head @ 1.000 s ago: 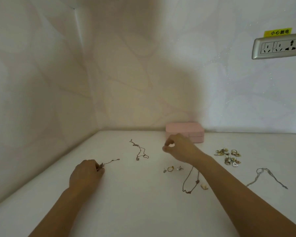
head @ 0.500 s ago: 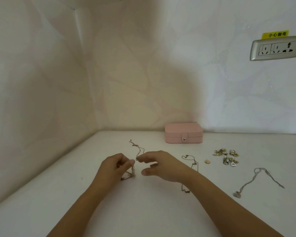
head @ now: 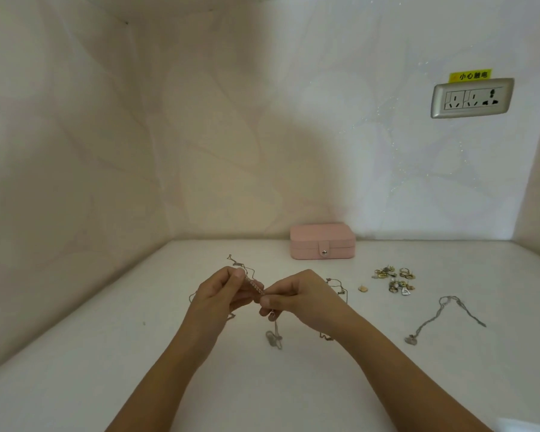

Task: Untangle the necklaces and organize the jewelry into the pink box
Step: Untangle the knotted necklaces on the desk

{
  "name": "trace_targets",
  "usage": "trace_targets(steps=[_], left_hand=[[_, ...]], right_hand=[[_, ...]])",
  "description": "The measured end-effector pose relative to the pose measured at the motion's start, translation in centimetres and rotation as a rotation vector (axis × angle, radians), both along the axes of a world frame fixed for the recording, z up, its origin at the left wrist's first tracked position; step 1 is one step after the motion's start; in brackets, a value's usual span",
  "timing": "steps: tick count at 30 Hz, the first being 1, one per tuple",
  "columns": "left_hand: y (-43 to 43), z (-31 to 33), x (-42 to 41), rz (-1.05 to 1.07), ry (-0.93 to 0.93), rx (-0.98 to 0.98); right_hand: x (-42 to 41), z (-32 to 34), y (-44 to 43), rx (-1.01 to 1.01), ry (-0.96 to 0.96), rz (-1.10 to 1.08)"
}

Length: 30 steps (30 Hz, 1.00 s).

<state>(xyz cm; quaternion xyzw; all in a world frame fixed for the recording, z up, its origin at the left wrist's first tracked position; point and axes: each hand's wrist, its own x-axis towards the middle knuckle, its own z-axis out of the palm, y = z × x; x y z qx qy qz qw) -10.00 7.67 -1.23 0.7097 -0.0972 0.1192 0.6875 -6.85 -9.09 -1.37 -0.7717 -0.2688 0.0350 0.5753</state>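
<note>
Right, on my feed the white table [head: 106, 353] fills the lower view, set in a corner of pale walls. The pink box [head: 322, 241] sits closed at the back against the wall, its snap tab fastened. At mid-table the left hand [head: 219, 294] and right hand [head: 296, 297] meet, each with fingers curled and pinching one end of a short beaded stretch of the tangled necklace [head: 256, 286]. Its pendant [head: 273, 338] hangs below the right hand. I see a silver necklace [head: 443, 313] lying loose on the right, well apart from the hands. Between it and the box lies a pile of small jewelry [head: 395, 280], with a tiny gold piece [head: 363, 288] just left of it.
</note>
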Motion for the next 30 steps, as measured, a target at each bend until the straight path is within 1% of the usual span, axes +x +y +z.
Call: trace_targets(steps=[6, 10, 15, 18, 20, 22, 23, 26, 27, 30], left_hand=[[0.1, 0.5, -0.5, 0.024, 0.001, -0.138], [0.4, 0.6, -0.4, 0.025, -0.001, -0.195], [1.5, 0.9, 0.0, 0.064, 0.040, -0.401], [2.5, 0.5, 0.1, 0.156, 0.112, -0.395], [3.3, 0.1, 0.0, 0.260, 0.164, -0.304], [4.4, -0.6, -0.2, 0.365, 0.201, -0.128], [5.1, -1.1, -0.4, 0.416, 0.208, 0.008], [6.8, -2.0, -1.0, 0.554, 0.196, 0.531], [7.2, -2.2, -1.2, 0.580, 0.192, 0.655], [8.2, -2.9, -1.6, 0.650, 0.256, 0.917]], right_hand=[[-1.3, 0.0, -0.7, -0.230, -0.005, -0.039], [-1.8, -0.2, -1.4, -0.252, 0.014, -0.058], [-2.8, 0.0, -2.3, -0.219, 0.021, -0.089], [-3.4, 0.0, -2.4, -0.249, -0.010, -0.102], [-3.8, -0.2, -2.1, -0.281, -0.022, -0.084], [-4.1, -0.8, -1.3, -0.323, -0.028, -0.073], [-4.2, -1.3, -0.8, -0.347, -0.037, -0.073], [-4.5, -2.5, 1.0, -0.412, -0.108, -0.066], [-4.6, -2.7, 1.5, -0.419, -0.144, -0.066], [-4.7, -3.2, 2.8, -0.438, -0.271, -0.079]])
